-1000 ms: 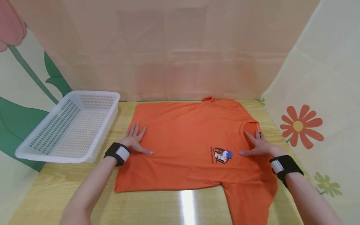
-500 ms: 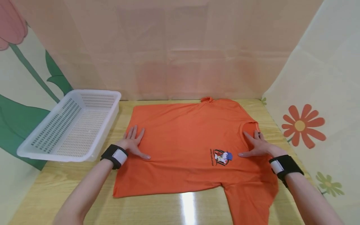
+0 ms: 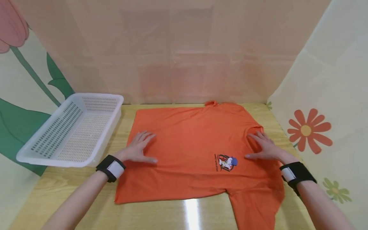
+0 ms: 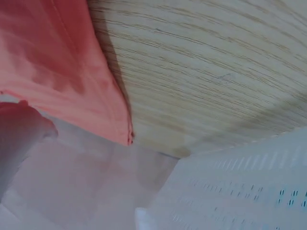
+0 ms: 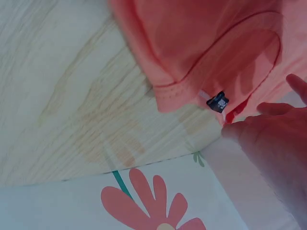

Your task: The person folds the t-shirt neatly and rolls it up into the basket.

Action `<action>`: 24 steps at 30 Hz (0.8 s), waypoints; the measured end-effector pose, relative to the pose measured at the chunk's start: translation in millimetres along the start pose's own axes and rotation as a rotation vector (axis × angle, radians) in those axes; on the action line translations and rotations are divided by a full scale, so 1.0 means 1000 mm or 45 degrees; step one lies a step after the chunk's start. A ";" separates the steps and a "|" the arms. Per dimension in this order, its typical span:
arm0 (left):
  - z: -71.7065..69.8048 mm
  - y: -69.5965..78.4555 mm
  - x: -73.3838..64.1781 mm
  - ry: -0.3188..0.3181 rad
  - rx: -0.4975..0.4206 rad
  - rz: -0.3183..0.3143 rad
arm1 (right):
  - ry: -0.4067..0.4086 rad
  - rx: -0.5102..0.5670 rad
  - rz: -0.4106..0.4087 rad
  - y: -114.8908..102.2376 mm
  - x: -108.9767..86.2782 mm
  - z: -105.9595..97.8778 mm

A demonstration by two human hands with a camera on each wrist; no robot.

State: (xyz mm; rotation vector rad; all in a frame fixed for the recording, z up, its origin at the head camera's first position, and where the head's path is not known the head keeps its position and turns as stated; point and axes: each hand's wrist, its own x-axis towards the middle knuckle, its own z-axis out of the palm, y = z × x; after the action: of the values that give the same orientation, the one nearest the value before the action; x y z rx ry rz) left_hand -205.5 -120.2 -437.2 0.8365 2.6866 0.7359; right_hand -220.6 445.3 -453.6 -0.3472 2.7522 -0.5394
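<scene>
The orange round-necked fabric shirt (image 3: 184,140) lies spread on the pale wood-grain counter (image 3: 152,215), hem towards the left and neckline (image 3: 246,134) towards the right. One sleeve runs to the near side, past the bottom of the head view; at the far edge a small piece of cloth is bunched up. Shallow creases cross the front, and a printed emblem (image 3: 227,162) with a blue hat sits near the neckline.

To the left of the shirt, apart from its hem, stands the white rectangular perforated plastic basket (image 3: 80,137). Its slotted floor and walls show inside, and its long side slants from near left to far right. The left wrist view catches part of it beside the shirt's corner.

The hands are well apart from each other, with fingers spread and nothing gripped. The left hand (image 3: 138,150) is over the hem end, the right hand (image 3: 264,148) at the neckline; whether either one touches the cloth, I cannot tell. Most of the shirt lies between them. In the right wrist view a small black label (image 5: 218,102) shows inside the neckline, close to the right fingertips. Each wrist wears a black band with a pale patch.
</scene>
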 end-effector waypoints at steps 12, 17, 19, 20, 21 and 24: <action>-0.002 0.014 -0.047 -0.182 0.019 0.124 | -0.031 0.017 -0.194 -0.004 -0.039 -0.009; -0.005 0.014 -0.061 -0.386 0.005 -0.019 | -0.422 0.153 -0.082 -0.001 -0.054 -0.017; -0.005 0.014 -0.064 -0.412 0.059 -0.069 | -0.528 0.156 0.053 0.001 -0.058 -0.017; -0.006 0.015 -0.065 -0.419 0.083 -0.085 | -0.552 0.149 0.100 0.001 -0.059 -0.016; -0.006 0.015 -0.066 -0.423 0.107 -0.091 | -0.563 0.136 0.147 0.002 -0.061 -0.015; -0.004 0.017 -0.068 -0.439 0.178 -0.100 | -0.584 0.111 0.252 0.002 -0.066 -0.011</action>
State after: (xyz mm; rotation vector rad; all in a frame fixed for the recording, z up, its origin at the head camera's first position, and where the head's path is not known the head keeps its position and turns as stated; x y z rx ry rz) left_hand -144.6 -149.4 -419.9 0.8006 2.4619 0.3511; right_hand -164.4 469.6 -427.3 -0.1500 2.2810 -0.4589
